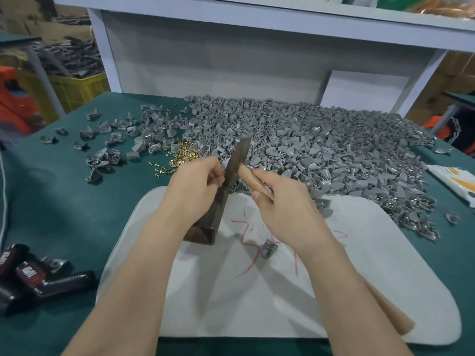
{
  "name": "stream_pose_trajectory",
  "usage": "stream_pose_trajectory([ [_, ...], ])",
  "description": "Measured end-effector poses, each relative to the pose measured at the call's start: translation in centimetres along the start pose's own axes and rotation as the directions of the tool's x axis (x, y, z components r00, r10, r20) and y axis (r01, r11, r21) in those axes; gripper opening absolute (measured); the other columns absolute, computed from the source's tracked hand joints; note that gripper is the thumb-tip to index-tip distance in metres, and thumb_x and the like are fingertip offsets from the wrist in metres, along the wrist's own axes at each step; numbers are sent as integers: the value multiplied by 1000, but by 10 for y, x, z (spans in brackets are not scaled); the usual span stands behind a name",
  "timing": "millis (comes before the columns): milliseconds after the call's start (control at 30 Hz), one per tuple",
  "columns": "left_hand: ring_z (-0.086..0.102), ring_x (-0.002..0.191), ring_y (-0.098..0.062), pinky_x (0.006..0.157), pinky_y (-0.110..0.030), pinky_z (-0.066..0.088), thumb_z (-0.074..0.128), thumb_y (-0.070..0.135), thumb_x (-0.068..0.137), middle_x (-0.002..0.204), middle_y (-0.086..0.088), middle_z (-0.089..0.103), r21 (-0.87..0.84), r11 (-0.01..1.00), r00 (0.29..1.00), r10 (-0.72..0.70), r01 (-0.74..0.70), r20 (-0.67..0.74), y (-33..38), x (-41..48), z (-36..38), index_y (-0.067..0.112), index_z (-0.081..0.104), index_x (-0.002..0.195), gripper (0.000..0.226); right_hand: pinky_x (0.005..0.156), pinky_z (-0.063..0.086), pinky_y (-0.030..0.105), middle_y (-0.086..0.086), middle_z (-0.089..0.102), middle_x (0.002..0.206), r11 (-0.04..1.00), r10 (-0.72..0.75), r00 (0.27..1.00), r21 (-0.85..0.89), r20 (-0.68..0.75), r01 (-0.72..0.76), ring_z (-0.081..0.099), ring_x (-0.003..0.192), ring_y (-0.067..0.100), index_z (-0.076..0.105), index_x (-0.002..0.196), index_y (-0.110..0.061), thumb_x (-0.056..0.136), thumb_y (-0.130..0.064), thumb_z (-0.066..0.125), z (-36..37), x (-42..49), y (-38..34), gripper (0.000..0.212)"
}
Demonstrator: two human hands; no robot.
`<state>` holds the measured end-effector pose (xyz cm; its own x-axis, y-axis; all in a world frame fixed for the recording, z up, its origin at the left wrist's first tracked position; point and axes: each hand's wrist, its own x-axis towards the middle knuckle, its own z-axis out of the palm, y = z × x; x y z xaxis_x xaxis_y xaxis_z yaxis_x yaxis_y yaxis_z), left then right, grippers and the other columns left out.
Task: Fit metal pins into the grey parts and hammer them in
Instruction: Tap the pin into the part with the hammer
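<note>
While the left hand (198, 183) pinched something small, hidden by its fingers, atop a dark metal block (205, 227), the right hand (282, 201) gripped a wooden-handled hammer (240, 155) at centre frame. Below it, one grey part (268, 249) holding a brass pin lay on the white mat (359, 278). A huge heap of grey parts (321, 150) and loose brass pins (185, 155) filled the upper middle and right, so most work seemed left

The bench (64, 201) has a green cover. A white mat (359, 278) lies at its near middle. Behind the mat spreads a big heap of grey parts (321, 140), and just left of it is a small pile of brass pins (185, 155). Black handles (38, 276) lie at the near left, and a white packet (455, 181) at the right edge.
</note>
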<state>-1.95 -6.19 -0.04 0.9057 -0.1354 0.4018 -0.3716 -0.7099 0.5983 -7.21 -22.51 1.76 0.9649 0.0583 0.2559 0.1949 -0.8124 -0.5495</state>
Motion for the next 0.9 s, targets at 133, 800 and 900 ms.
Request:
stream_pose_trajectory([
  [133, 59, 75, -18, 72, -31, 50, 60, -3, 82, 73, 6, 62, -33, 999, 1000, 13, -13, -15, -3, -2, 1, 13, 63, 80, 16, 78, 45, 20, -12, 68, 102, 999, 16, 999, 53, -34, -14, 59, 93, 16, 59, 121, -31, 91, -14, 53, 1, 1, 4, 35],
  [800, 49, 68, -18, 64, -28, 38, 60, 5, 84, 77, -3, 62, 15, 1000, 1000, 26, -27, 16, -4, 1, 3, 15, 59, 79, 12, 66, 43, 29, 4, 68, 102, 969, -69, 997, -241, -39, 57, 63, 90, 30, 38, 135, -45, 95, -18, 45, 4, 7, -6, 48],
  [900, 53, 70, -20, 68, -30, 43, 61, 4, 84, 77, -2, 63, 0, 1000, 999, 31, -31, 18, -4, 0, 3, 17, 58, 77, 15, 71, 45, 31, 2, 68, 110, 958, -65, 996, -285, -57, 46, 64, 94, 28, 35, 136, -46, 94, -14, 45, 7, 5, -7, 54],
])
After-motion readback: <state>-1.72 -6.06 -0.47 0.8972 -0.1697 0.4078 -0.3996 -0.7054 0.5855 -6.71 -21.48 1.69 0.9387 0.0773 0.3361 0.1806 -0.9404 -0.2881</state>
